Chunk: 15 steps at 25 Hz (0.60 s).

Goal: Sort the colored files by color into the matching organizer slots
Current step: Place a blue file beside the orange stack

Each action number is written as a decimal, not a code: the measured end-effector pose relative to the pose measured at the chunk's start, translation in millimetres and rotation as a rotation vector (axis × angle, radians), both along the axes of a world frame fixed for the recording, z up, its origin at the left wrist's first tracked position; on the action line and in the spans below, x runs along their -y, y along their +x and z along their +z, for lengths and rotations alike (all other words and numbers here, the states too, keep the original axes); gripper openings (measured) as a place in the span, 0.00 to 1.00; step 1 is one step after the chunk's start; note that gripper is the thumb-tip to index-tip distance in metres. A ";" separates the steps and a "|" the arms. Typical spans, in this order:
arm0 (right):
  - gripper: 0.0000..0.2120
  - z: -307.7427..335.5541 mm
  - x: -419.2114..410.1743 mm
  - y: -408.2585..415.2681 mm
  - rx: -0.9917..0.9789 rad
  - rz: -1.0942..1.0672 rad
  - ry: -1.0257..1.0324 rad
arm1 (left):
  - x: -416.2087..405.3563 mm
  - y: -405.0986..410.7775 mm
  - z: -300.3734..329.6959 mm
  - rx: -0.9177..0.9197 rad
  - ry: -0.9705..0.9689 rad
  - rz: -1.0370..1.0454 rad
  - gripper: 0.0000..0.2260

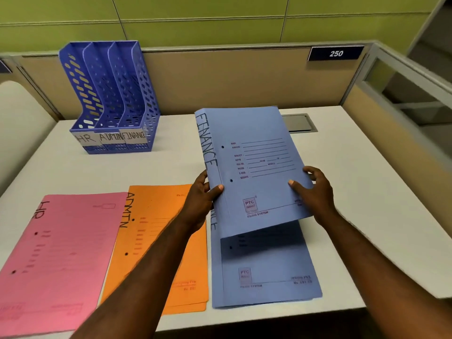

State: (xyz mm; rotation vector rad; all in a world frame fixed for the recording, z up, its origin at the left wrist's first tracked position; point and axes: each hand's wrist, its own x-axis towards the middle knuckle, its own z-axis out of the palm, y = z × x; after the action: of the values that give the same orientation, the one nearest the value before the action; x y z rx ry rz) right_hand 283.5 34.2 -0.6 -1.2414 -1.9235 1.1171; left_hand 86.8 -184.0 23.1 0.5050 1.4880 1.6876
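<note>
A blue file point(254, 167) marked FINANCE is lifted off the desk and tilted up. My left hand point(204, 194) grips its spine edge and my right hand point(315, 189) grips its right edge. Under it lies a stack of blue files point(266, 270). To the left lie orange files point(156, 241) marked ADMIN, and pink files point(56, 260) marked HR at the far left. A blue three-slot organizer point(110, 99) stands at the back left, its slots labelled HR, ADMIN and FINANCE, all seemingly without files.
The white desk point(367, 216) is walled by beige partitions at the back and right. A grey cable hatch point(299, 122) sits behind the raised file. A "250" plate point(335, 53) hangs on the back partition. A pale rounded object point(17, 118) sits at the left.
</note>
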 end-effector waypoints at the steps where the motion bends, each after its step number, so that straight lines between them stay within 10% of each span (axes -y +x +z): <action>1: 0.26 -5.5 11.8 11.3 -0.001 -0.029 0.002 | 7.0 7.2 -4.4 -0.031 -0.019 -0.017 0.21; 15: 0.24 -74.7 93.8 106.6 0.120 -0.150 -0.074 | 46.9 70.6 -68.7 -0.299 -0.343 -0.140 0.21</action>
State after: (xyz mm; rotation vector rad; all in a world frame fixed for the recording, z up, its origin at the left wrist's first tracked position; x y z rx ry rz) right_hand 390.1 -59.6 -75.3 -1.4979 -1.8536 1.0662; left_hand 157.4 -230.9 -45.6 0.6756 1.8647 1.2524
